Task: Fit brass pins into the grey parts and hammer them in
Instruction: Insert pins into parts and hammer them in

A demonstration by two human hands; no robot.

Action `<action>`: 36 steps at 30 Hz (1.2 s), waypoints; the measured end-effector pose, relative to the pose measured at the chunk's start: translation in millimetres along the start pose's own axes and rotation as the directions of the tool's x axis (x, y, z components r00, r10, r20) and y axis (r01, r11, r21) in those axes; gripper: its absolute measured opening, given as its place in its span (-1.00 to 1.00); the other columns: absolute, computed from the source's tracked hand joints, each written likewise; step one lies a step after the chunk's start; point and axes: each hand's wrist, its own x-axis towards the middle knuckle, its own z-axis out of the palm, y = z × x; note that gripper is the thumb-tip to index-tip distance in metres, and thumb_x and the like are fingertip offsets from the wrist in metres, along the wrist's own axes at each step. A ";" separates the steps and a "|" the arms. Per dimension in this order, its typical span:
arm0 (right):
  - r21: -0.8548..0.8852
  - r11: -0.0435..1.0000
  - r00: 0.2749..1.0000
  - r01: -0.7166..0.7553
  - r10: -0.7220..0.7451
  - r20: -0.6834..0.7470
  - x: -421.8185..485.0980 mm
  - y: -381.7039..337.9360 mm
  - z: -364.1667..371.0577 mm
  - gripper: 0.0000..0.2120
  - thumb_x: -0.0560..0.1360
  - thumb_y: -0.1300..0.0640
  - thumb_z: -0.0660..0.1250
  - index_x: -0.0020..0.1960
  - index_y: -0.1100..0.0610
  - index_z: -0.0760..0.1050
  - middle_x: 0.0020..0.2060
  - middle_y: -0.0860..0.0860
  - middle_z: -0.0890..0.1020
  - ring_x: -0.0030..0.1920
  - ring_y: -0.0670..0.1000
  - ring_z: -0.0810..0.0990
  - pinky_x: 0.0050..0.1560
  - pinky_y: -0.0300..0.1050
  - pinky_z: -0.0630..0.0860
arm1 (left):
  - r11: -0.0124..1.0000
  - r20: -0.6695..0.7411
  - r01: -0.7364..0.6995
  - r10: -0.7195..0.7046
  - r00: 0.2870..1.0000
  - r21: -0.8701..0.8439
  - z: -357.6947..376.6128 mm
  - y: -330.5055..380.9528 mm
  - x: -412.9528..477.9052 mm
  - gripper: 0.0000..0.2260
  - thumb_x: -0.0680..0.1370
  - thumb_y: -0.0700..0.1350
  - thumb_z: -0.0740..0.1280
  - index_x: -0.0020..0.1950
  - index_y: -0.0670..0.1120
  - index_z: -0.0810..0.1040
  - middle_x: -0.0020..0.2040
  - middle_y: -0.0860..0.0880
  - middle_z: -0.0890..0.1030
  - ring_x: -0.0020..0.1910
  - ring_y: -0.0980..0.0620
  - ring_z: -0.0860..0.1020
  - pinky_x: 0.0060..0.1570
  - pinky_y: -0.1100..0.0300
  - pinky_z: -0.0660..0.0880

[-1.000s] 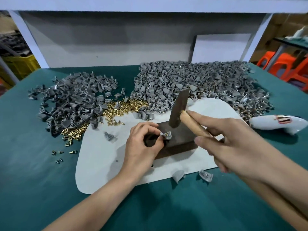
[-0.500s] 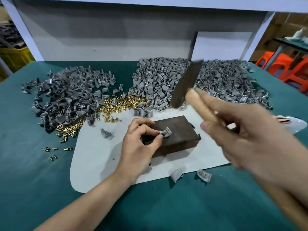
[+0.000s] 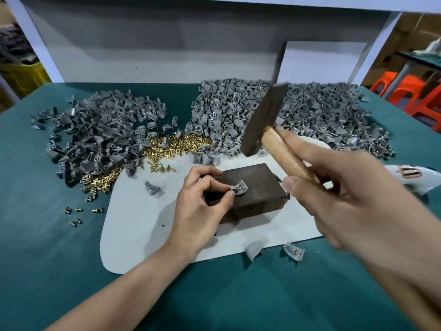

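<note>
Centrally, the left hand (image 3: 202, 206) pinches a small grey part (image 3: 238, 187) between thumb and fingertips, holding it on top of a dark block (image 3: 260, 194). A brass pin shows in the part. To the right of centre, the right hand (image 3: 346, 199) grips the wooden handle of a hammer (image 3: 265, 120). Its dark head is tilted and slightly blurred, up above the block and well apart from the pinched part.

The block stands on a pale mat (image 3: 136, 223) spread over the green table (image 3: 47, 259). One loose grey part (image 3: 152, 188) lies on the mat just left of the left hand. Two more parts lie at the mat's lower edge, one (image 3: 254, 249) overlapping the edge and the other (image 3: 293, 250), with brass showing in it, just beside it on the green.

Toward the upper left of the frame lies a darker heap of grey parts (image 3: 95, 134), and a larger, paler heap (image 3: 322, 111) fills the upper right behind the hammer. Between them a spill of brass pins (image 3: 176, 145) runs down to the mat's upper left edge. A few stray pins (image 3: 78, 215) lie on the green at the left. A white object (image 3: 410, 175) with a red-edged marking lies at the right edge, partly hidden by the right hand. Orange stools (image 3: 405, 89) stand in the upper right corner.
</note>
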 end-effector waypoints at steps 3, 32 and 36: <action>-0.101 0.991 0.981 -0.093 0.109 0.162 -5.2 7.0 24.4 -0.54 0.56 0.09 0.23 0.39 -0.28 0.28 0.18 -0.10 0.60 -0.10 -0.08 0.60 -0.11 -0.25 0.48 | 1.000 -0.005 0.010 -0.010 1.000 -0.022 0.5 0.7 1.3 -0.84 0.42 -0.29 0.48 -0.27 -0.06 0.60 0.05 0.03 0.52 0.09 0.25 0.49 0.01 0.45 0.37; 0.900 0.283 0.917 -0.330 0.321 0.235 24.4 91.6 33.6 -0.87 0.39 0.19 0.24 -0.15 0.05 0.56 -0.48 0.08 0.29 -0.72 -0.07 0.20 -0.64 -0.38 0.22 | 0.813 0.229 0.252 -0.150 0.962 -0.525 -21.1 85.8 -10.8 -0.95 0.24 -0.06 0.44 -0.32 0.03 0.65 -0.21 -0.12 0.71 -0.18 -0.05 0.69 -0.09 0.25 0.57; 0.906 0.273 0.920 -0.323 0.314 0.233 22.9 96.3 34.6 -0.83 0.41 0.20 0.23 -0.07 0.08 0.56 -0.48 0.08 0.29 -0.71 -0.07 0.20 -0.65 -0.36 0.21 | 0.766 0.249 0.253 -0.125 0.961 -0.591 -19.0 93.6 -16.6 -0.85 0.36 -0.24 0.37 -0.34 -0.02 0.64 -0.26 -0.13 0.70 -0.29 -0.02 0.69 -0.24 0.38 0.54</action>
